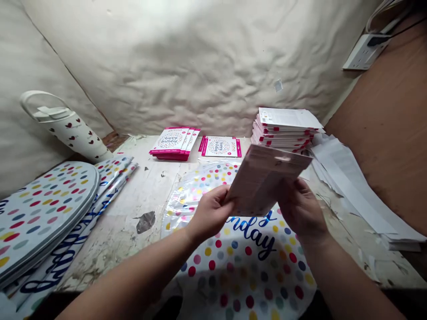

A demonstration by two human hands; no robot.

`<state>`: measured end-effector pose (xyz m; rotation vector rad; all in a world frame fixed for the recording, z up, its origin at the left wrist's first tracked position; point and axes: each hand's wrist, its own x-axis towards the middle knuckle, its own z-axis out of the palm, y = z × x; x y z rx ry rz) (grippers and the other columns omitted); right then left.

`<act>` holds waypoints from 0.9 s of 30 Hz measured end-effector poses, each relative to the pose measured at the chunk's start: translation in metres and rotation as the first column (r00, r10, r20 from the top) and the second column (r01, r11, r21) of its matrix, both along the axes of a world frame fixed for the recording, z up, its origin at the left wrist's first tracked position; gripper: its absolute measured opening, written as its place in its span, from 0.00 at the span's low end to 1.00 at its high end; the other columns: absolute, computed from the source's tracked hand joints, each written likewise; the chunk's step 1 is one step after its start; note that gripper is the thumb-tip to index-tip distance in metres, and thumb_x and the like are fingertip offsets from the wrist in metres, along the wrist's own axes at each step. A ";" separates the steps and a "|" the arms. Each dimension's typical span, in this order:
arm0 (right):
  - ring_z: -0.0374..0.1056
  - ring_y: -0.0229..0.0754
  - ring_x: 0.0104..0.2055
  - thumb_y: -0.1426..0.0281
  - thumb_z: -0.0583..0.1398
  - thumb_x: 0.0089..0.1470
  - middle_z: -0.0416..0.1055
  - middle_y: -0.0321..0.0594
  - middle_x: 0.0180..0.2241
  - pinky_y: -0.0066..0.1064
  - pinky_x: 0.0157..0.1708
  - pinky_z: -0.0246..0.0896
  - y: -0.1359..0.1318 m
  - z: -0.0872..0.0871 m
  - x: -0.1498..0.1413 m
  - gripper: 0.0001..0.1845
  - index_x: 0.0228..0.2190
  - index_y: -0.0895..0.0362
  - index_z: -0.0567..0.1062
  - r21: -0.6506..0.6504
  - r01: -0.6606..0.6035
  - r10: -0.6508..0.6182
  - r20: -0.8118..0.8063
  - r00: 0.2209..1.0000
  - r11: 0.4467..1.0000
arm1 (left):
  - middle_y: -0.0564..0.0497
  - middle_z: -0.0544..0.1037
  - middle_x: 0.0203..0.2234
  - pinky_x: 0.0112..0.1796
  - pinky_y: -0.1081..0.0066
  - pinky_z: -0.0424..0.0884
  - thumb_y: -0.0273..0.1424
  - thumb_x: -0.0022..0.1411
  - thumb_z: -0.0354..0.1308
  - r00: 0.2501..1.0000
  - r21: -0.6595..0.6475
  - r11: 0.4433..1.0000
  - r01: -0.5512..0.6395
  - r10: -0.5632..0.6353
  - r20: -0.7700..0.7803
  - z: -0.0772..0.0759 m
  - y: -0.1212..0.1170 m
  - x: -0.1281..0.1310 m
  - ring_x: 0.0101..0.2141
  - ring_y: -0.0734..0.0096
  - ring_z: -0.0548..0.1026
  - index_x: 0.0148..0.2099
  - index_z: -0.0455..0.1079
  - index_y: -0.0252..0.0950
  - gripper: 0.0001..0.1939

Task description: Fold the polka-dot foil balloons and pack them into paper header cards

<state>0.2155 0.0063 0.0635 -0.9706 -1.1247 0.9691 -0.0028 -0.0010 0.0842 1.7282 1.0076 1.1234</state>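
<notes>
The left hand (pixel 213 210) pinches one edge of the packet (pixel 263 182) between thumb and fingers. The right hand (pixel 300 206) holds the other side; its exact finger position I cannot tell. The packet is above the dotted balloon (pixel 227 258).

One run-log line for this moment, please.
left hand, right hand: holding flat packaging | beneath: dotted sheet | beyond: pink-edged packets, tall stack | left: heart-print tumbler

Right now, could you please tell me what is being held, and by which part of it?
Pale packaging: lower left edge in the left grip, lower right side in the right grip.
</notes>
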 end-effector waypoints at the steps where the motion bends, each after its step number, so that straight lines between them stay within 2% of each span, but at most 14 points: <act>1: 0.67 0.45 0.50 0.61 0.57 0.55 0.70 0.39 0.47 0.43 0.48 0.65 0.003 -0.006 0.003 0.15 0.45 0.48 0.68 -0.029 0.031 -0.031 0.003 1.000 0.999 | 0.48 0.76 0.38 0.41 0.68 0.68 0.33 0.62 0.52 0.995 0.059 0.998 -0.021 0.027 -0.095 -0.007 0.014 -0.002 0.39 0.64 0.74 0.49 0.68 0.39 0.13; 4: 0.68 0.44 0.48 0.61 0.61 0.52 0.70 0.41 0.47 0.43 0.49 0.64 -0.001 -0.023 0.024 0.23 0.50 0.49 0.64 -0.102 0.162 -0.153 0.098 0.983 0.981 | 0.48 0.73 0.48 0.51 0.65 0.61 0.30 0.63 0.47 0.884 0.360 0.922 -0.145 0.284 -0.372 -0.019 0.078 -0.010 0.49 0.62 0.69 0.51 0.69 0.40 0.16; 6: 0.71 0.44 0.44 0.61 0.60 0.52 0.72 0.43 0.43 0.42 0.47 0.67 -0.016 -0.033 0.044 0.24 0.50 0.51 0.64 -0.166 0.182 -0.139 0.241 0.960 0.969 | 0.48 0.68 0.54 0.56 0.64 0.54 0.24 0.63 0.43 0.672 0.381 0.920 -0.092 0.340 -0.658 -0.025 0.128 -0.016 0.56 0.64 0.62 0.55 0.65 0.39 0.21; 8: 0.72 0.46 0.42 0.62 0.59 0.54 0.74 0.44 0.42 0.40 0.42 0.71 -0.040 -0.039 0.063 0.20 0.48 0.51 0.67 -0.214 0.143 -0.036 0.438 0.898 0.966 | 0.45 0.69 0.54 0.57 0.58 0.48 0.20 0.60 0.45 0.604 0.327 0.941 -0.087 0.311 -0.733 -0.033 0.174 -0.021 0.56 0.60 0.61 0.53 0.67 0.37 0.21; 10: 0.72 0.47 0.44 0.64 0.58 0.54 0.74 0.43 0.43 0.37 0.40 0.72 -0.067 -0.043 0.076 0.15 0.45 0.49 0.71 -0.188 0.048 0.089 0.657 0.748 0.981 | 0.42 0.71 0.52 0.56 0.51 0.47 0.18 0.57 0.47 0.569 0.258 0.961 -0.097 0.266 -0.778 -0.043 0.206 -0.025 0.55 0.54 0.62 0.50 0.69 0.35 0.21; 12: 0.71 0.47 0.45 0.65 0.59 0.53 0.75 0.40 0.43 0.35 0.41 0.72 -0.093 -0.047 0.081 0.14 0.43 0.46 0.74 -0.130 -0.127 0.177 0.841 0.512 0.983 | 0.36 0.69 0.52 0.53 0.43 0.48 0.18 0.55 0.48 0.537 0.202 0.971 -0.128 0.239 -0.809 -0.050 0.226 -0.024 0.54 0.46 0.62 0.50 0.69 0.30 0.20; 15: 0.71 0.51 0.45 0.59 0.60 0.51 0.73 0.41 0.46 0.36 0.40 0.73 -0.120 -0.058 0.072 0.23 0.50 0.44 0.70 0.002 -0.394 0.079 0.979 0.188 0.919 | 0.28 0.60 0.57 0.50 0.35 0.45 0.22 0.58 0.48 0.517 0.179 0.968 -0.176 0.246 -0.820 -0.050 0.232 -0.012 0.58 0.36 0.53 0.56 0.62 0.23 0.23; 18: 0.68 0.53 0.50 0.60 0.56 0.55 0.67 0.45 0.52 0.42 0.42 0.71 -0.133 -0.071 0.057 0.28 0.57 0.46 0.61 0.094 -0.522 -0.086 0.996 0.039 0.848 | 0.33 0.58 0.59 0.55 0.44 0.45 0.27 0.61 0.47 0.551 0.195 0.975 -0.105 0.220 -0.805 -0.039 0.200 0.010 0.59 0.44 0.51 0.60 0.57 0.27 0.24; 20: 0.65 0.51 0.52 0.67 0.53 0.57 0.66 0.44 0.52 0.43 0.46 0.68 -0.137 -0.075 0.051 0.28 0.59 0.49 0.58 0.097 -0.560 -0.077 0.995 0.059 0.823 | 0.40 0.68 0.53 0.54 0.57 0.54 0.30 0.61 0.48 0.585 0.166 0.986 0.028 0.118 -0.802 -0.031 0.151 0.022 0.55 0.53 0.62 0.55 0.65 0.33 0.20; 22: 0.65 0.47 0.53 0.74 0.52 0.55 0.68 0.43 0.51 0.39 0.50 0.65 -0.138 -0.071 0.049 0.28 0.58 0.53 0.59 0.073 -0.564 0.015 0.989 0.150 0.823 | 0.48 0.77 0.39 0.45 0.68 0.65 0.33 0.59 0.52 0.599 0.075 0.974 0.215 -0.071 -0.798 -0.026 0.084 0.026 0.42 0.62 0.72 0.41 0.73 0.39 0.11; 23: 0.66 0.45 0.52 0.76 0.52 0.54 0.69 0.43 0.50 0.37 0.50 0.65 -0.139 -0.068 0.049 0.28 0.57 0.55 0.61 0.054 -0.545 0.071 0.976 0.205 0.837 | 0.48 0.78 0.33 0.40 0.70 0.67 0.33 0.60 0.51 0.593 -0.008 0.909 0.416 -0.278 -0.756 -0.024 0.047 0.025 0.36 0.64 0.74 0.38 0.74 0.39 0.10; 24: 0.67 0.44 0.51 0.78 0.52 0.53 0.71 0.43 0.49 0.35 0.50 0.65 -0.139 -0.064 0.049 0.28 0.56 0.55 0.63 0.031 -0.517 0.122 0.958 0.260 0.855 | 0.49 0.77 0.31 0.36 0.72 0.67 0.34 0.60 0.51 0.549 -0.101 0.810 0.578 -0.477 -0.686 -0.022 0.012 0.022 0.33 0.67 0.74 0.38 0.74 0.39 0.10; 25: 0.68 0.42 0.50 0.79 0.51 0.52 0.72 0.42 0.48 0.34 0.50 0.66 -0.138 -0.060 0.049 0.28 0.54 0.55 0.65 0.006 -0.481 0.163 0.937 0.309 0.876 | 0.49 0.77 0.29 0.33 0.73 0.67 0.36 0.59 0.54 0.516 -0.159 0.741 0.653 -0.588 -0.622 -0.021 -0.021 0.017 0.31 0.67 0.74 0.39 0.73 0.38 0.11; 27: 0.70 0.41 0.47 0.80 0.50 0.51 0.74 0.41 0.45 0.33 0.49 0.67 -0.138 -0.054 0.048 0.26 0.51 0.53 0.69 -0.027 -0.412 0.203 0.898 0.390 0.911 | 0.47 0.76 0.30 0.31 0.72 0.67 0.37 0.56 0.56 0.489 -0.237 0.707 0.666 -0.654 -0.577 -0.022 -0.069 0.007 0.30 0.65 0.73 0.40 0.72 0.36 0.12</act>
